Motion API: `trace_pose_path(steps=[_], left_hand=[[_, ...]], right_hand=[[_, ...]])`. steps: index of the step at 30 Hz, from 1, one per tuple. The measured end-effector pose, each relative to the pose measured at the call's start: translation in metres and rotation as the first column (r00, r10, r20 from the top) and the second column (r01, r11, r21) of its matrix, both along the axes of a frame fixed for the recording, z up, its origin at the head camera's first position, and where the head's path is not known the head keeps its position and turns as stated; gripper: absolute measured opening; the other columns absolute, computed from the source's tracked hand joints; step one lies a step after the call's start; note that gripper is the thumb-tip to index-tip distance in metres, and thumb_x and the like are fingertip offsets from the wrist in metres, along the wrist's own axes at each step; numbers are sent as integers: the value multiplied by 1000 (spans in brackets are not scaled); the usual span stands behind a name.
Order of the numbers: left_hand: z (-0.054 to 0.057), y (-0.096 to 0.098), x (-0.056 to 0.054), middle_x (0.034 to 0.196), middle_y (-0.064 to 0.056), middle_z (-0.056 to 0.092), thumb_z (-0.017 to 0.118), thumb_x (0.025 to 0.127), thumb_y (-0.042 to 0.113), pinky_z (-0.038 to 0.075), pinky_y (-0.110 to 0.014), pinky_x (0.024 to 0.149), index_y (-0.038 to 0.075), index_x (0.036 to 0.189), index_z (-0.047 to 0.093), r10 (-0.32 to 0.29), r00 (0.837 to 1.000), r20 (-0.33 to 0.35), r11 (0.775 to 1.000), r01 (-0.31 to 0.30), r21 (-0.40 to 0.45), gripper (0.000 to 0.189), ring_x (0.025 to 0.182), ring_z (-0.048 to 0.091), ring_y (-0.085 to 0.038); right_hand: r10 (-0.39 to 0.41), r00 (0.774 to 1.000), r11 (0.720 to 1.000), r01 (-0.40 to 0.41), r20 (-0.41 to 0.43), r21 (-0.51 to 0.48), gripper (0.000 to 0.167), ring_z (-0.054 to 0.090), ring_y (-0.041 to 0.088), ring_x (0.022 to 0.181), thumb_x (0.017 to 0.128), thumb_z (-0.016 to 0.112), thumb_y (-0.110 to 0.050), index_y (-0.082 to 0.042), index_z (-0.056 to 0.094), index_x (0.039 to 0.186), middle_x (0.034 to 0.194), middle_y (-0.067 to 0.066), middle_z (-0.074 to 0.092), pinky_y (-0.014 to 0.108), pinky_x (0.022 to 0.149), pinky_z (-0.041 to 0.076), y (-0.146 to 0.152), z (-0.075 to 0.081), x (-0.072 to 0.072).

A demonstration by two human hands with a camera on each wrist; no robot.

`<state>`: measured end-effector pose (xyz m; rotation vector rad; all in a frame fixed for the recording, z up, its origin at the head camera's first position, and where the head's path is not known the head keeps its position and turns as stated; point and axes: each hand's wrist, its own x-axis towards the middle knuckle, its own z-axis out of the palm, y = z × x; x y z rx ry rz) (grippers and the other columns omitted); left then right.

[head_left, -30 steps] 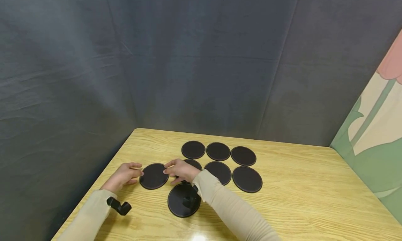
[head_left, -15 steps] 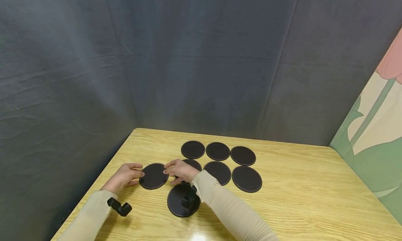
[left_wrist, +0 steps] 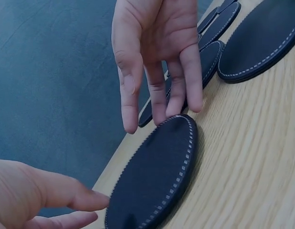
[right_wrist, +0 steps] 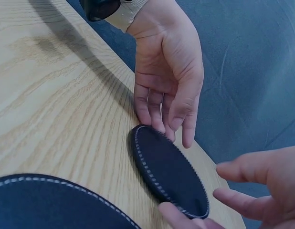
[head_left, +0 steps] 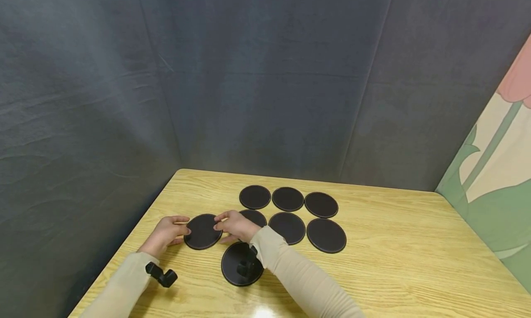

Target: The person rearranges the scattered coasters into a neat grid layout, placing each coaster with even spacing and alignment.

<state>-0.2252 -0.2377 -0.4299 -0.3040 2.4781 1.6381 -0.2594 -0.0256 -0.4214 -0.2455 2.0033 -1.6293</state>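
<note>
A round black coaster (head_left: 203,232) with pale stitching around its rim lies on the wooden table between both hands. My left hand (head_left: 165,232) has its fingertips at the coaster's left edge, fingers loosely bent. On the opposite edge, my right hand (head_left: 235,226) reaches with fingers mostly extended, its fingertips touching or very near the rim. The left wrist view shows the coaster (left_wrist: 154,171) with fingers of both hands at its two ends. In the right wrist view the left hand's fingertips (right_wrist: 142,114) meet its far end. Neither hand visibly wraps around it.
More black coasters stand in two rows, a back row (head_left: 288,199) and a front row (head_left: 326,235), one partly hidden by my right hand. Another coaster (head_left: 242,264) lies nearer, under my right wrist. A dark curtain (head_left: 265,87) borders the wooden table (head_left: 394,262).
My left wrist has shifted slightly to the right, and my right hand's fingers slightly left. The coaster between my hands has hardly moved; the others stay put.
</note>
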Motion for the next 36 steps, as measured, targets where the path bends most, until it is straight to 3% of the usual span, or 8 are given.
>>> trace_pose_path(steps=[6, 10, 19, 25, 31, 36], left_hand=[[5, 2, 0, 126, -30, 53, 60, 87, -3, 54, -27, 66, -9, 136, 47, 73, 997, -23, 996, -72, 62, 51, 79, 60, -13], [9, 3, 0, 116, -24, 57, 60, 86, -3, 52, -25, 59, -9, 136, 48, 91, 995, -34, 992, -87, 90, 51, 65, 56, -10], [14, 10, 3, 129, -26, 47, 61, 88, -1, 53, -23, 64, -7, 137, 47, 66, 996, -55, 988, -58, 140, 52, 70, 59, -6], [19, 20, 5, 120, -21, 51, 61, 86, -4, 52, -23, 59, -8, 136, 48, 55, 995, -84, 981, -38, 191, 52, 67, 56, -8], [24, 32, 6, 122, -22, 52, 63, 85, -3, 53, -24, 64, -7, 135, 50, 43, 994, -100, 980, -23, 200, 51, 74, 58, -8], [28, 43, 7, 105, -12, 55, 64, 85, -3, 53, -25, 65, -7, 133, 52, 18, 994, -112, 970, 10, 243, 50, 73, 57, -10]], right_hand=[[-58, 998, 997, 57, -14, -48, 37, 64, 21, 82, 90, 58, 8, 3, 58, 126, 108, 16, 53, 40, 77, 59, 0, 0, -2], [-97, 995, 993, 96, -13, -70, 38, 61, 17, 75, 87, 60, 12, 1, 59, 124, 100, 12, 50, 37, 75, 60, 3, -1, -4], [-136, 991, 983, 132, -20, -124, 45, 61, 18, 77, 83, 62, 16, -1, 57, 125, 93, 7, 46, 41, 77, 59, 14, 0, -7], [-137, 990, 979, 132, -21, -158, 49, 61, 18, 75, 83, 64, 15, -1, 54, 129, 92, 6, 46, 37, 73, 60, 28, 5, -5], [-125, 991, 975, 115, -43, -191, 52, 60, 15, 73, 84, 63, 14, 1, 51, 133, 94, 7, 46, 32, 69, 60, 46, 9, -2], [-103, 993, 971, 87, -58, -221, 52, 59, 14, 74, 86, 61, 12, 3, 49, 135, 97, 7, 44, 29, 68, 59, 64, 13, 1]])
